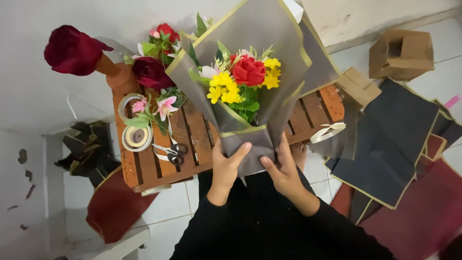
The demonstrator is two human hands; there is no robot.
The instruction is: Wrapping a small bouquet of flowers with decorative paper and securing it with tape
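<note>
Black sleeves: both forearms come up from the bottom edge, wrists close together, hands meeting at the foot of the wrap.
Left hand (226,166): curled about the left side of the stem end, thumb laid across the front of the paper; fingers closed round it, not spread.
Right hand (284,171): clasped on the right side of the same stem end, thumb pointing in toward the other thumb, fingers wrapped behind; closed on the paper.
Bouquet (245,82): grey wrapping paper with a yellow-green edge, held upright before the person; its long axis runs from the hands straight away up the picture, so the flowers lie beyond the fingertips. Both hands are equally near its base.
Blooms: a red rose (248,71) in the middle, yellow flowers (222,87) to either side, green leaves under them.
Wooden crate (159,144): slatted, behind the bouquet; scissors (174,153) and a tape roll (136,137) lie on it.
Loose flowers (153,72): dark red and pink, at the crate's far left.
Paper sheets (390,139): dark, stacked on the floor to the right.
Cardboard box (401,54): far right, on the tiles.
</note>
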